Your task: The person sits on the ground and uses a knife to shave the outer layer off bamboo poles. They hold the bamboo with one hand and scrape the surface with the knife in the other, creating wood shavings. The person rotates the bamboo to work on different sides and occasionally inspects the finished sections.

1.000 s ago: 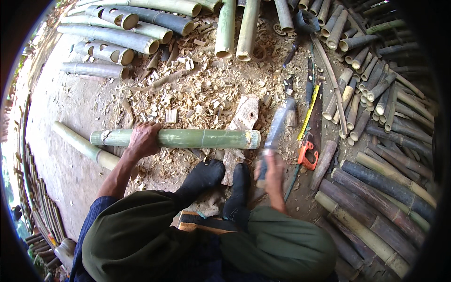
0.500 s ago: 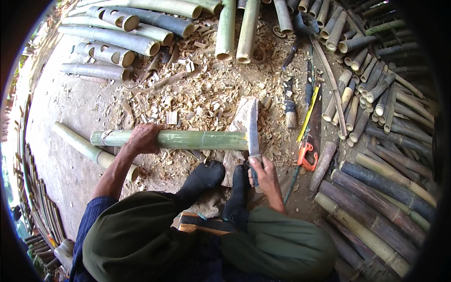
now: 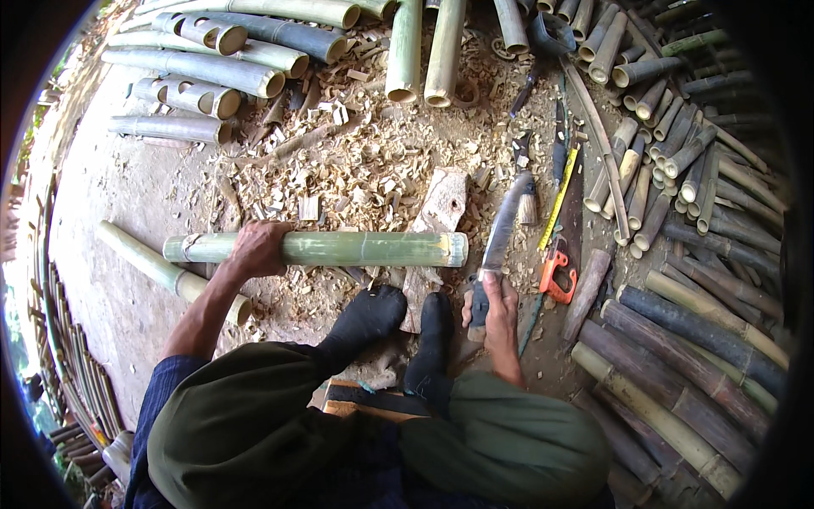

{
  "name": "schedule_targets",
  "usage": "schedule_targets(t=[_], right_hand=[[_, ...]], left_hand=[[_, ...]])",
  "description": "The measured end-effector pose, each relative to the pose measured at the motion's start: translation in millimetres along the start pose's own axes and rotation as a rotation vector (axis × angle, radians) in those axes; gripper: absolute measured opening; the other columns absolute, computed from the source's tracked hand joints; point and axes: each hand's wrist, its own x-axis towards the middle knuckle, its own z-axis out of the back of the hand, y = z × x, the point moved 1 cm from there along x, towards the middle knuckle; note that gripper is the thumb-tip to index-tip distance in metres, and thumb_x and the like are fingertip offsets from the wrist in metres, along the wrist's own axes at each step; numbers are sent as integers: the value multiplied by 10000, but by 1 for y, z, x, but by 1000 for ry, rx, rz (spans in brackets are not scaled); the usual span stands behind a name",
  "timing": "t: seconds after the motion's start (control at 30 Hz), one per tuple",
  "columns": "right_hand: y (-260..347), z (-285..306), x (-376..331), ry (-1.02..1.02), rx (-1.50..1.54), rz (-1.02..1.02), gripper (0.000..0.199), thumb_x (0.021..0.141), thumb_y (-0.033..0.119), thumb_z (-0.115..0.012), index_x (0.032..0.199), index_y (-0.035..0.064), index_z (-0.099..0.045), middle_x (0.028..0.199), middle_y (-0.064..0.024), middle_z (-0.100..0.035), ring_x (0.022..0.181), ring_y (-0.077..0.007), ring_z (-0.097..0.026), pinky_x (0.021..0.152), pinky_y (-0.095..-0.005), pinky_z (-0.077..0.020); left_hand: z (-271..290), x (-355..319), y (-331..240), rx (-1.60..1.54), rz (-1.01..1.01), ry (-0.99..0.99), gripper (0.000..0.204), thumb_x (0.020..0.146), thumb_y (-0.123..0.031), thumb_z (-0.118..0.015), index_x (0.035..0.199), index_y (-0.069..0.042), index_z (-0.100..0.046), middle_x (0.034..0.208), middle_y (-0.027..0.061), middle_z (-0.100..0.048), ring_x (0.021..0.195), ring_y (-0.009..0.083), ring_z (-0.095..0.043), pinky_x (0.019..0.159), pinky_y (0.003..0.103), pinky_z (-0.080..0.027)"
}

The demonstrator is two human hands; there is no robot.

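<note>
A thick green bamboo pole (image 3: pixel 365 248) lies crosswise before me, its right end pale and freshly cut over a wooden chopping block (image 3: pixel 443 204). My left hand (image 3: pixel 259 248) is wrapped over the pole left of its middle. In my right hand (image 3: pixel 494 307) is a machete (image 3: pixel 506 222), gripped by its dark handle. Its blade points up and away, slightly blurred, and stands apart from the pole's right end. Under the pole's left part rests a second, slimmer bamboo piece (image 3: pixel 136 248), set at a slant.
Wood chips (image 3: pixel 356 170) cover the ground beyond the pole. To the right lie an orange-handled saw (image 3: pixel 557 273), a yellow measuring tape (image 3: pixel 560 197) and a brush-like tool (image 3: pixel 527 207). Stacked bamboo (image 3: pixel 678 373) fills the right side; more bamboo tubes (image 3: pixel 195 69) lie far left. My feet (image 3: pixel 370 319) are close to the block.
The machete has come away from the pole's right end and moved right, now tilted. The pole's cut end shows in full. My left hand has barely moved.
</note>
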Motion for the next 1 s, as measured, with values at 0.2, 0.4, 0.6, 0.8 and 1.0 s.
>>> schedule_targets(t=[0.2, 0.4, 0.6, 0.8, 1.0], right_hand=[[-5, -42, -15, 688, -744, -135, 329, 1088, 357, -651, 1129, 32, -684, 728, -48, -674, 556, -108, -615, 501, -292, -508], [7, -2, -1, -92, -28, 59, 322, 1130, 359, -562, 1092, 43, -607, 728, -54, -657, 526, -135, -629, 437, -309, -538], [-9, -29, -15, 474, -595, -222, 356, 1100, 377, -619, 1100, 22, -650, 709, -41, -659, 527, -116, -605, 470, -296, -481], [14, -4, 1, -64, -41, 61, 265, 1144, 321, -542, 1164, 61, -588, 736, -59, -642, 532, -142, -620, 458, -292, -531], [-5, -33, -4, 471, -578, -255, 335, 1113, 357, -611, 1208, 37, -642, 748, -30, -675, 532, -122, -620, 476, -313, -509]], left_hand=[[3, 5, -4, 24, -24, 2, 460, 592, -132, -881, 1026, -84, -735, 947, 150, -769, 893, 360, -751, 844, 479, -585], [-50, -23, 1, 227, -76, -522, 299, 738, -114, -765, 994, -66, -619, 1004, 132, -651, 1005, 337, -640, 929, 477, -468], [-31, -36, -30, 175, 28, -390, 695, 635, -201, -907, 1238, -72, -588, 1169, 136, -627, 1174, 348, -590, 1053, 491, -432], [-26, -26, -20, 181, 24, -418, 613, 674, -272, -932, 1150, -72, -601, 1101, 146, -603, 1096, 357, -592, 995, 499, -448], [-53, -30, -9, 211, 34, -509, 575, 691, -240, -891, 1163, -81, -603, 1137, 144, -608, 1114, 353, -593, 1019, 506, -444]])
